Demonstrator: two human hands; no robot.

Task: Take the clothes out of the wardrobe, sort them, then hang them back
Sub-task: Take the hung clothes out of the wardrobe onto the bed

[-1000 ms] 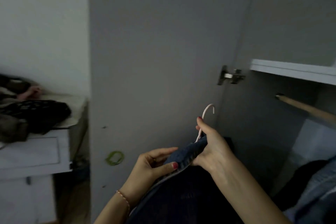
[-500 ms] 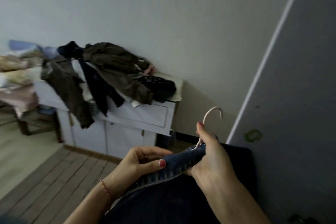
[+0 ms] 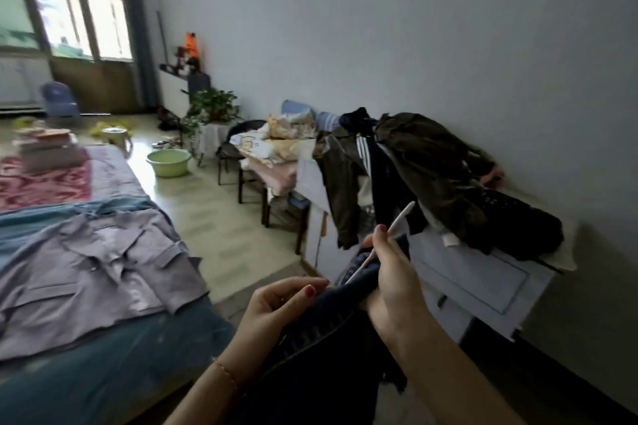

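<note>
Right, I'm carrying a dark denim garment (image 3: 324, 324) on its pale hanger (image 3: 386, 245), low and near at centre. My right hand (image 3: 397, 283) is clamped on the hanger's neck and the bunched collar, forefinger up along the stem. My left hand (image 3: 279, 304) pinches the denim's edge between thumb and curled fingers, just left of the right hand.

I judge this the taking-out step. The garment is in hand, not yet laid with the rest, and the wardrobe is out of view. A lilac jacket (image 3: 93, 272) lies spread flat on the bed (image 3: 103, 386) at near left. More dark clothes (image 3: 431, 176) are heaped on the white cabinet (image 3: 483, 283) at right, against the wall, some hanging over its front edge. Next, I reckon, I pick a pile for it: bed or cabinet. That calls for setting it down flat. Perhaps the hanger slips out first, and I'd want both hands for that.

As for containers, a green basin (image 3: 168, 162) sits on the floor at far centre-left; I can't tell what's inside. The cabinet's front is closed, so its contents are hidden.
</note>
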